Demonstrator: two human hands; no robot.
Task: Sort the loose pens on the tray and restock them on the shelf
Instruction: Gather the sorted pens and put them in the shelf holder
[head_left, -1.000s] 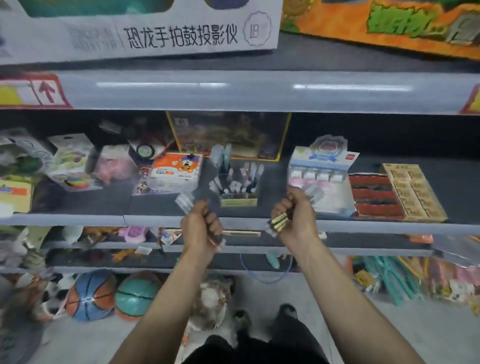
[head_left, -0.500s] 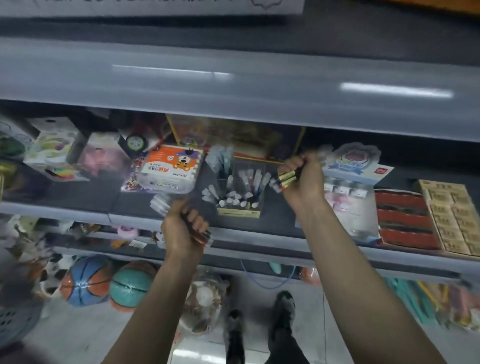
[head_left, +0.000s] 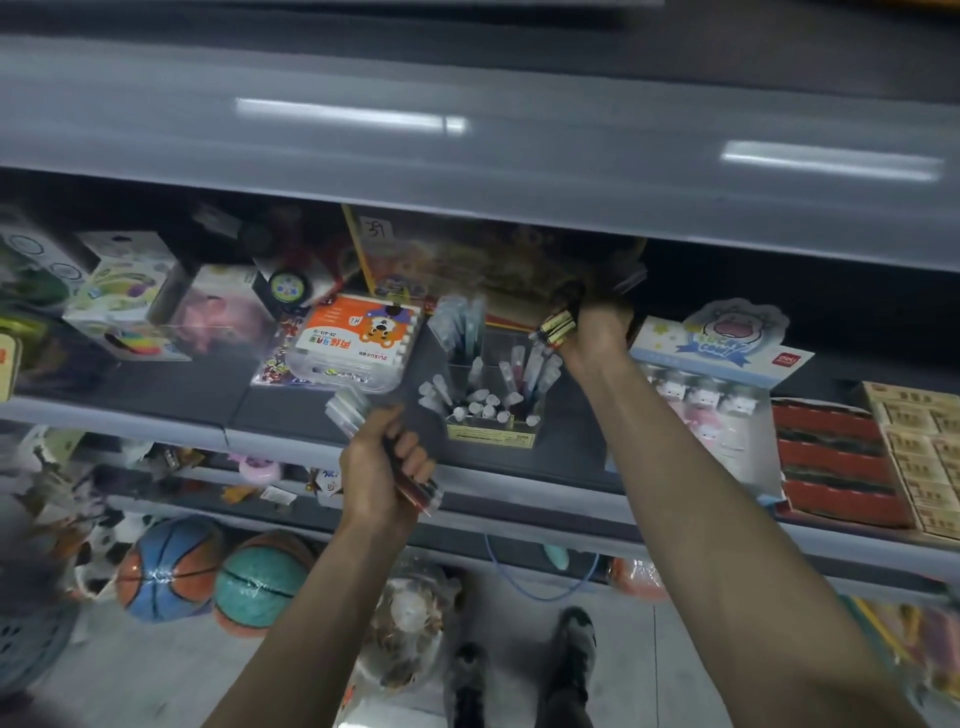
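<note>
My left hand (head_left: 382, 470) grips a bundle of pens (head_left: 358, 415) with clear caps in front of the shelf's front edge (head_left: 519, 480). My right hand (head_left: 597, 330) reaches deep over the shelf and grips a second bundle of pens (head_left: 557, 326) with yellow and black ends, above and behind a clear pen holder (head_left: 491, 410). That holder stands on the shelf with several capped pens upright in it. No tray is in view.
An orange and white marker case (head_left: 358, 340) lies left of the holder. Toy boxes (head_left: 124, 301) fill the shelf's left; a blue and white display box (head_left: 722, 353) and red and beige boxes (head_left: 841, 462) stand right. The upper shelf lip (head_left: 467, 156) overhangs. Balls (head_left: 171, 569) lie below.
My right hand has moved up and back over the shelf with its pens, past the pen holder. My left hand has stayed near the shelf edge. The view has come closer to the shelf.
</note>
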